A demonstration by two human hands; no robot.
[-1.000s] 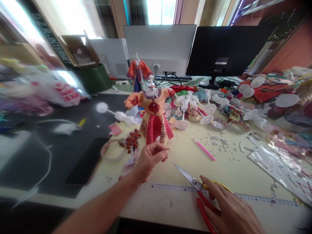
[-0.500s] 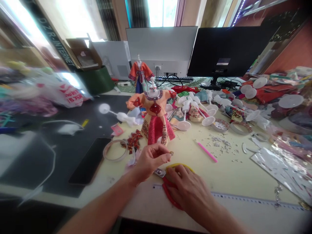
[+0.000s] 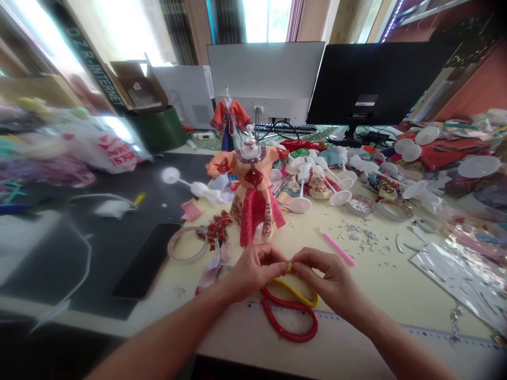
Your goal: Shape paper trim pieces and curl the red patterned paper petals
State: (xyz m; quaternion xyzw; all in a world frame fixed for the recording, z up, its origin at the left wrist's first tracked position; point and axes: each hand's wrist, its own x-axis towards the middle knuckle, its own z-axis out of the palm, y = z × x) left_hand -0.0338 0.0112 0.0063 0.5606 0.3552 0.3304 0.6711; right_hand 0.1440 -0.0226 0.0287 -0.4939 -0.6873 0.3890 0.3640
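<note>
A small gold piece (image 3: 289,263) is pinched by the fingertips of both hands, in front of the dressed doll form (image 3: 255,190) and slightly right of it in view. Grip: thumb and fingers of the left hand (image 3: 253,272) are closed on the piece from one side, those of the right hand (image 3: 330,274) from the other; hands nearly meet. Exact shape of the piece cannot be told, too small. Scissors (image 3: 287,303) are left unheld on the table, nearer the camera than the doll form, below the hands; red and yellow handles are seen, blades mostly hidden by the left hand. A ruler (image 3: 431,334) is laid further in front of the doll form, partly covered by the scissors handles and right arm. Right of the doll form: a pink pen (image 3: 338,249), then scattered small silvery bits (image 3: 358,235). Left of it: a tape roll (image 3: 187,259) laid flat, then a phone (image 3: 144,264), screen dark. Patterned red fabric scraps (image 3: 219,228) are placed just left of the doll form's skirt. Behind it a second doll form (image 3: 229,119) in an orange robe is stood upright, with a white-backed monitor (image 3: 265,68) further back.
</note>
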